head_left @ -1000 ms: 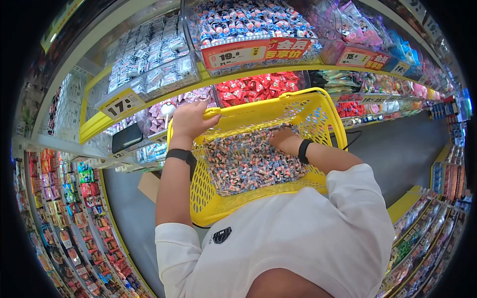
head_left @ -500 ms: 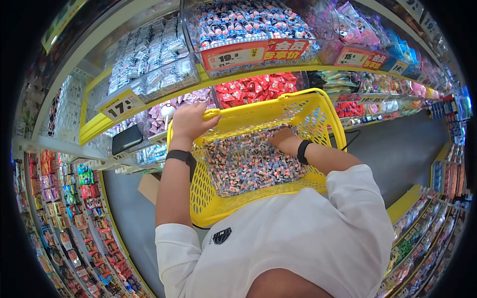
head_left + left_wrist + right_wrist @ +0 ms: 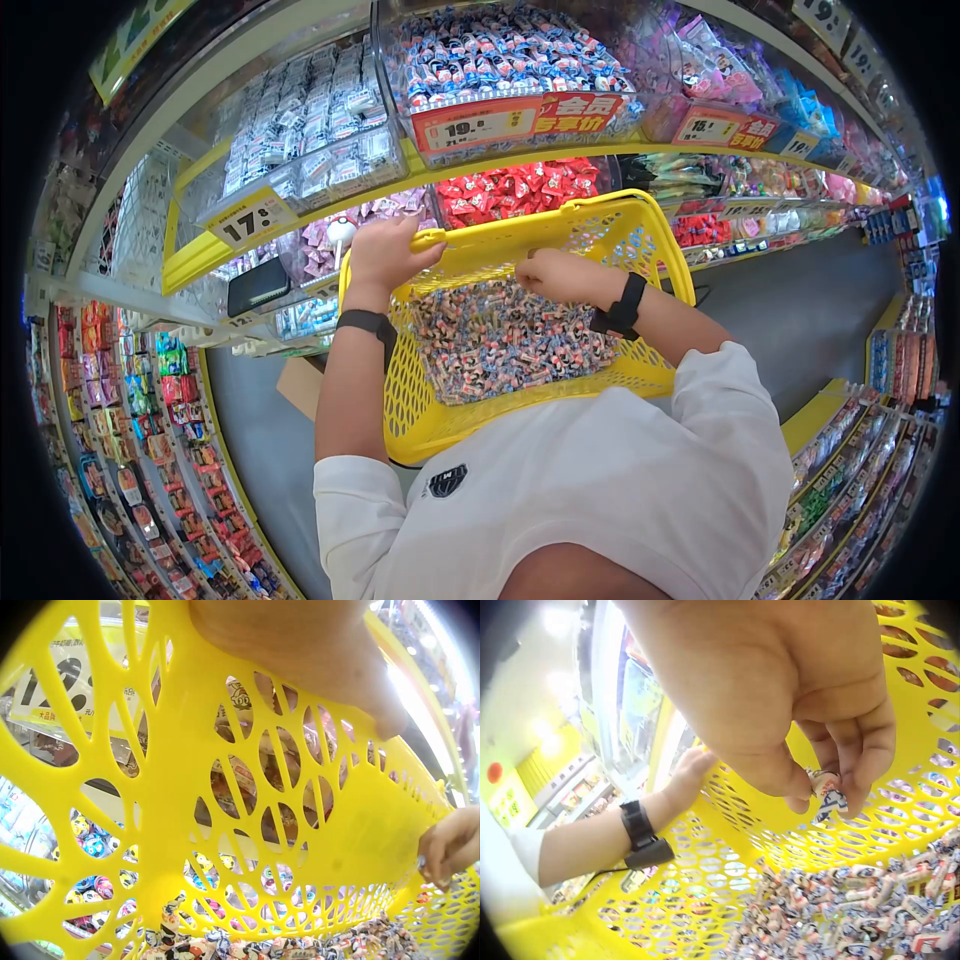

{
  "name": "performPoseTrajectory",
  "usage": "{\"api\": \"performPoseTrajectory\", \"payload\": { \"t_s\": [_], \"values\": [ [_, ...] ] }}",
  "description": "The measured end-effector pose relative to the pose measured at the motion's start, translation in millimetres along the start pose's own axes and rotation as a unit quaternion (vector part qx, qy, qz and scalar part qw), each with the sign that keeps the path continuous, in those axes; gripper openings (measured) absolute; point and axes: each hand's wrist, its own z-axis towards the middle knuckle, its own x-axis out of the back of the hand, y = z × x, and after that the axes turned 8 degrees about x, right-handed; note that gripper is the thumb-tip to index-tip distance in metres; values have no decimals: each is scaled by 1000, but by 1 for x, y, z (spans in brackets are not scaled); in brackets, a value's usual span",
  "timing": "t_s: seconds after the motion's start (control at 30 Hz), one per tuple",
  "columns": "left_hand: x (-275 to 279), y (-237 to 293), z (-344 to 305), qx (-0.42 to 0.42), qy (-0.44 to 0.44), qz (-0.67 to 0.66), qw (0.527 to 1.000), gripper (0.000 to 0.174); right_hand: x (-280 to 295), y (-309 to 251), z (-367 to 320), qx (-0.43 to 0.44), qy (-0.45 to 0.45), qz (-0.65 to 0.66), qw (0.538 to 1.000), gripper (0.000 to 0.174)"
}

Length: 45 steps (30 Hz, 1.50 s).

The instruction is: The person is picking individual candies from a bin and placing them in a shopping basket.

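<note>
A yellow shopping basket [image 3: 430, 425] holds a layer of small wrapped candies [image 3: 500, 350] in white, blue and red paper. My left hand [image 3: 385, 255] grips its far left rim, with the thumb along the top edge. Over the candy layer, my right hand [image 3: 565, 277] is raised inside the basket. Between its thumb and fingers it pinches a single wrapped candy [image 3: 827, 796], plain in the right wrist view. Perforated basket wall fills most of the left wrist view, below the left hand [image 3: 300, 652].
Behind the basket, a shelf bin of similar wrapped candies [image 3: 510, 55] stands above a bin of red-wrapped sweets [image 3: 520, 190]. A black phone [image 3: 258, 287] lies on the shelf at left. A cardboard box [image 3: 298, 385] is on the floor. Stocked racks [image 3: 150, 450] line the left side.
My right hand has risen out of the candy layer and moved slightly left, now with a candy pinched in its fingers. The left hand keeps its hold on the rim.
</note>
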Motion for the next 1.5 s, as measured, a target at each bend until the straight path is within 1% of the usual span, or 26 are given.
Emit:
{"api": "performPoseTrajectory", "payload": {
  "t_s": [0.1, 0.2, 0.3, 0.4, 0.5, 0.6, 0.7, 0.8, 0.83, 0.9, 1.1, 1.27, 1.5],
  "values": [
    [-1, 0, 0, 1, 0, 1, 1000, 43, 21, -19, -5, 58, 75, -7, 995, 15],
    [0, 0, 0, 1, 1, -2, 1000, 43, 50, -37, -6, 45, 72, 63, 994, 15],
    [-1, -1, 0, 1, -1, -2, 1000, 43, 84, -60, -14, 111, 126, 57, 984, 16],
    [0, 0, -1, 0, 4, -9, 1000, 43, 123, -84, -22, 120, 149, 83, 978, 14],
    [0, 0, 0, 1, 2, -12, 1000, 43, 152, -97, -24, 165, 235, 193, 938, 13],
    [0, -1, 0, 2, 3, -16, 1000, 43, 190, -108, -26, 143, 251, 219, 932, 14],
    [0, -1, 0, 7, -2, -9, 1000, 43, 216, -107, -16, 166, 324, 111, 925, 11],
    [0, -1, 0, 6, -3, -7, 1000, 43, 250, -82, -3, 102, 310, 39, 944, 19],
    [1, 0, 0, 7, -4, -8, 1000, 44, 253, -78, 5, 113, 355, 9, 928, 17],
    [1, 0, 0, 6, -2, -8, 1000, 44, 261, -89, 13, 89, 384, 41, 918, 17],
    [0, -1, 0, 7, -6, 5, 1000, 46, 282, -91, 25, 100, 394, 38, 913, 17],
    [0, 0, 0, 4, 0, 11, 1000, 48, 300, -84, 34, 90, 417, 9, 904, 17],
    [-2, -2, 0, 4, 3, 8, 1000, 48, 322, -58, 65, 53, 457, -47, 887, 17]
  ]
}}
